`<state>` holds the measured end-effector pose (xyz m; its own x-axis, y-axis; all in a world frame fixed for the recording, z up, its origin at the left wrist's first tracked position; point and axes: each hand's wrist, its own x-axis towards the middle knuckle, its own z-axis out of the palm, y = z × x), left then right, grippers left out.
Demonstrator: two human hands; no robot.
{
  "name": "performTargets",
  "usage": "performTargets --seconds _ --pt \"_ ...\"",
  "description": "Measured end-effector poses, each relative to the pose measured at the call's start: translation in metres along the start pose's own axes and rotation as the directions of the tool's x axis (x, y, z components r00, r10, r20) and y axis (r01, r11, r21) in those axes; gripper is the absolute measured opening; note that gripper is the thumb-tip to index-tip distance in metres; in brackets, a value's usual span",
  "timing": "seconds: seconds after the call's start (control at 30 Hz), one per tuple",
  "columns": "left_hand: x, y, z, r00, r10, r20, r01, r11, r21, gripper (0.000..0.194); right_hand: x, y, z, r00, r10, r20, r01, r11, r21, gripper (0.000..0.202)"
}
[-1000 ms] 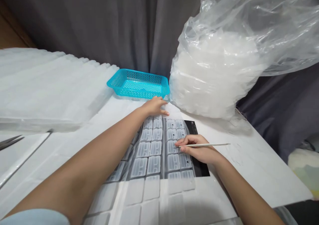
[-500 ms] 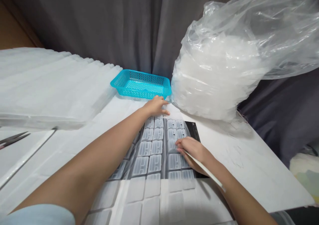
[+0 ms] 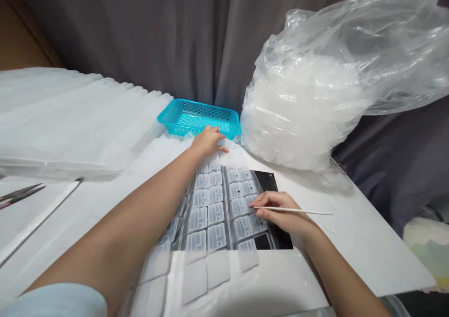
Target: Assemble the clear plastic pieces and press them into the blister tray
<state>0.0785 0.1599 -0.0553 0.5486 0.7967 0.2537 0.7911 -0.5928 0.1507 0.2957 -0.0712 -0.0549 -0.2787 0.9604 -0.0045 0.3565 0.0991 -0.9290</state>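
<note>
My right hand (image 3: 278,210) is closed around a thin white stick (image 3: 301,210), which points out to the right over my wrist. Beneath its fingertips lies a translucent plastic sheet (image 3: 214,212) with rows of rounded rectangular pockets, some marked with small black dots. A black sheet (image 3: 280,235) shows under the plastic on the right. At the far end of the pocketed sheet, my left hand (image 3: 207,141) rests with thumb and fingers apart, just in front of a blue basket (image 3: 199,129). What lies under its palm is hidden.
Stacked translucent sheets (image 3: 70,120) fill the left of the white table (image 3: 368,242). Scissors (image 3: 19,196) and a long thin strip (image 3: 42,219) lie in front of them. At the back right stands a bulky clear plastic bag (image 3: 305,111) of white material. A grey curtain (image 3: 157,36) hangs behind.
The pocketed sheet has shifted left over the black sheet, and my left hand has moved left with it. The stick has swung from slanting downward to nearly level.
</note>
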Motion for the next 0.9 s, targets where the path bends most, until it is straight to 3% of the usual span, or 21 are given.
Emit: performTargets --seconds 0.1,0.47,0.6,0.7,0.77,0.83,0.9 --pt "0.001 -0.001 0.003 1.0 0.014 0.006 -0.014 1.0 -0.004 0.038 0.004 -0.001 0.012 0.998 0.053 0.042 -0.053 0.999 -0.011 0.012" --pt "0.002 0.001 0.005 1.0 0.007 0.014 -0.007 1.0 -0.007 0.039 0.007 -0.001 0.011 0.999 0.046 0.022 -0.044 0.996 -0.076 0.01" --pt "0.002 0.002 0.005 1.0 0.007 0.012 -0.007 1.0 0.001 0.039 0.006 -0.007 0.013 0.99 -0.121 0.068 0.134 0.964 -0.231 0.012" --pt "0.002 0.003 0.005 1.0 0.015 0.008 -0.015 1.0 0.007 0.041 0.004 -0.007 0.021 0.95 -0.274 0.152 0.313 0.859 -0.406 0.016" --pt "0.001 0.004 0.005 1.0 0.02 0.003 -0.02 1.0 0.009 0.04 0.004 -0.002 0.026 0.929 -0.361 0.083 0.354 0.801 -0.483 0.017" --pt "0.001 0.005 0.004 1.0 0.025 -0.002 -0.025 1.0 0.012 0.037 0.007 0.006 0.025 0.888 -0.444 -0.117 0.313 0.773 -0.551 0.016" --pt "0.001 0.006 0.004 0.999 0.033 -0.005 -0.033 0.999 0.013 0.036 0.011 0.012 0.015 0.805 -0.47 -0.361 0.193 0.784 -0.59 0.015"
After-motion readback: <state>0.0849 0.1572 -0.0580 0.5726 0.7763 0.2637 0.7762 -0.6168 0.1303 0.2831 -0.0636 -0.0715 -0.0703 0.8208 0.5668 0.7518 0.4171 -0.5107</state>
